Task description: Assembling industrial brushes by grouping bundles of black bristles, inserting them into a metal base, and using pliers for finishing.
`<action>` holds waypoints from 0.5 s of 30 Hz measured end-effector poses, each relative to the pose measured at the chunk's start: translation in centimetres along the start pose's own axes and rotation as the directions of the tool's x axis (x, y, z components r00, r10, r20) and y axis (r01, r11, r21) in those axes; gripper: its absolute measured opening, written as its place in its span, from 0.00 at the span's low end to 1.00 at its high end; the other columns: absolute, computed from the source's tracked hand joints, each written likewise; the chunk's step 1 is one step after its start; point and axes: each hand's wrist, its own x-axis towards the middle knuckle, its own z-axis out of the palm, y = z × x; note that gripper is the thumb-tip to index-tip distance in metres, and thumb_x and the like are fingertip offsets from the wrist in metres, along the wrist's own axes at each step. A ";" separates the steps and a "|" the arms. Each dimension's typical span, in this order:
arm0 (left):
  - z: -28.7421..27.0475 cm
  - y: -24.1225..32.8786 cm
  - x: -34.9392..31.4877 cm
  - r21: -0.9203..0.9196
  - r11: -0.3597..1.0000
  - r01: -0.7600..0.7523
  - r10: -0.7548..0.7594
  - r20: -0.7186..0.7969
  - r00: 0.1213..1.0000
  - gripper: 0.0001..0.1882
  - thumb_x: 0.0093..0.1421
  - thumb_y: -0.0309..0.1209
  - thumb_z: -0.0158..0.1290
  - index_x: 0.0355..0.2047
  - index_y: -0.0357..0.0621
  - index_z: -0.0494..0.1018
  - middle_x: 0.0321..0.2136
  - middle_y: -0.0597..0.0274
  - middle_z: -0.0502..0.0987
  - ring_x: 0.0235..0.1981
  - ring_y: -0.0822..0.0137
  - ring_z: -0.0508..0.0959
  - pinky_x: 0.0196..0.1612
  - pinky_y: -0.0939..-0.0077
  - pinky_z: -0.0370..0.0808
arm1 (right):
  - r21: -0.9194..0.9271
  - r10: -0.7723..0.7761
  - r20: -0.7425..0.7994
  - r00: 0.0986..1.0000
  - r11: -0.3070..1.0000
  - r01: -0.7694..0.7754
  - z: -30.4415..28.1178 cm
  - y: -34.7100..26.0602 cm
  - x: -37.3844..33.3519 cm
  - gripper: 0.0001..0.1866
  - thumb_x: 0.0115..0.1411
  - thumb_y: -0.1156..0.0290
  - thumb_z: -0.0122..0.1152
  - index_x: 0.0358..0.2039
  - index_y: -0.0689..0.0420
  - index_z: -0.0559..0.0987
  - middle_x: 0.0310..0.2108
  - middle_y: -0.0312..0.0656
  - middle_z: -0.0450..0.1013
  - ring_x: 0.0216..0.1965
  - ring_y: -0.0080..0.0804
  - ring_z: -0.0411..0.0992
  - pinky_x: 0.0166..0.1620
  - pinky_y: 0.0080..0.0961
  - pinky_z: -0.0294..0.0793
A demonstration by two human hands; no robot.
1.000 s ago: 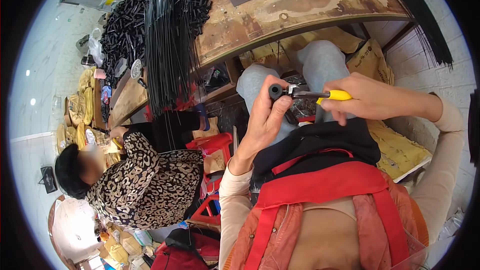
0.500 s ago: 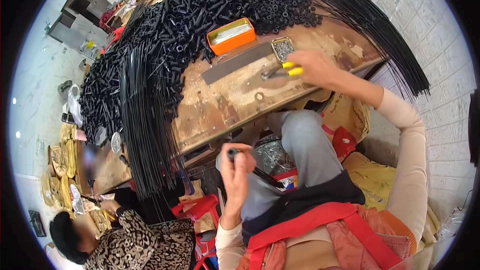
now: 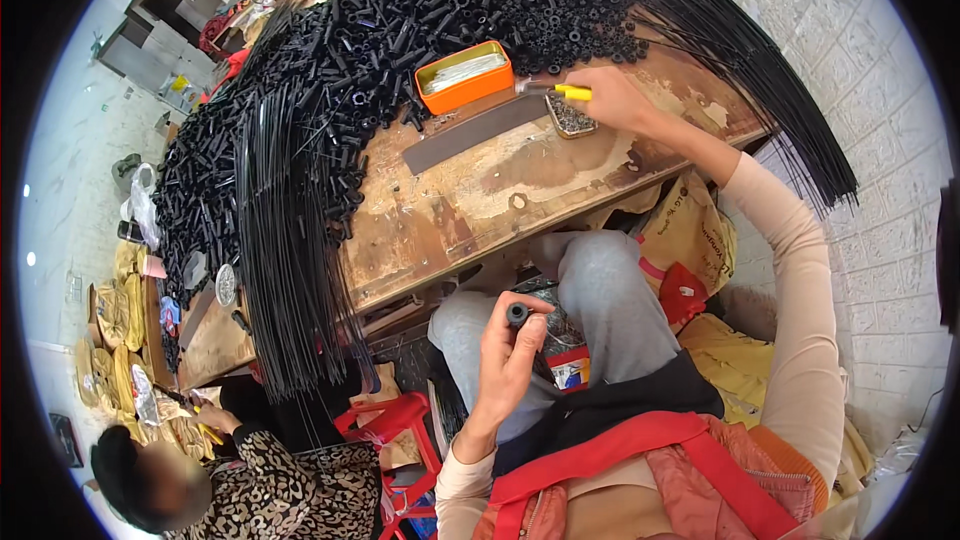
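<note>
My left hand (image 3: 507,355) is wrapped round a black tubular part (image 3: 517,315) above my lap, its round hollow end facing up. The rest of that part is largely hidden by the fingers. Out over the workbench (image 3: 450,215), my right hand (image 3: 617,98) grips pliers (image 3: 574,93) with yellow handles. Their jaws point left, just above a small tray (image 3: 573,134) of tiny metal pieces, near the right end of an orange box (image 3: 468,97). Whether the jaws hold anything is too small to tell.
A large heap of black plastic parts (image 3: 400,20) covers the bench's far side. Bundles of thin black rods (image 3: 285,240) hang over its left and right (image 3: 770,80) ends. A flat dark strip (image 3: 475,132) lies before the orange box. At lower left sits another person (image 3: 290,480) by a red stool (image 3: 395,420).
My right hand has carried the pliers away from me, from before the small tray to above it. My left hand has shifted right and slightly down with the black part, its hollow end now turned upward.
</note>
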 end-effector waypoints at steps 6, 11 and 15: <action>1.8 1.6 -3.5 0.041 0.995 -0.087 0.085 0.036 0.996 0.11 0.69 0.33 0.47 0.41 0.35 0.67 0.22 0.70 0.63 0.23 0.78 0.61 0.28 0.81 0.61 | 0.435 0.253 0.101 0.962 0.858 -0.272 -0.2 1.6 1.2 0.07 0.55 0.68 0.66 0.31 0.58 0.80 0.20 0.33 0.73 0.19 0.18 0.70 0.25 0.21 0.69; 2.4 2.5 -6.2 0.052 0.986 -0.156 0.157 -0.019 0.987 0.10 0.69 0.32 0.47 0.41 0.36 0.68 0.23 0.71 0.64 0.24 0.78 0.62 0.28 0.82 0.61 | 0.522 0.355 0.204 0.912 0.749 -0.408 0.0 2.3 1.2 0.08 0.55 0.67 0.65 0.32 0.58 0.80 0.19 0.33 0.72 0.18 0.19 0.69 0.23 0.18 0.69; 2.1 3.6 -7.7 -0.085 0.943 -0.323 0.318 -0.065 0.946 0.26 0.71 0.47 0.39 0.54 0.33 0.64 0.25 0.67 0.63 0.27 0.74 0.62 0.33 0.78 0.62 | 0.746 0.298 0.398 0.868 0.446 -0.495 -0.9 -1.1 -0.7 0.08 0.59 0.67 0.63 0.34 0.58 0.78 0.23 0.34 0.73 0.22 0.20 0.70 0.24 0.17 0.70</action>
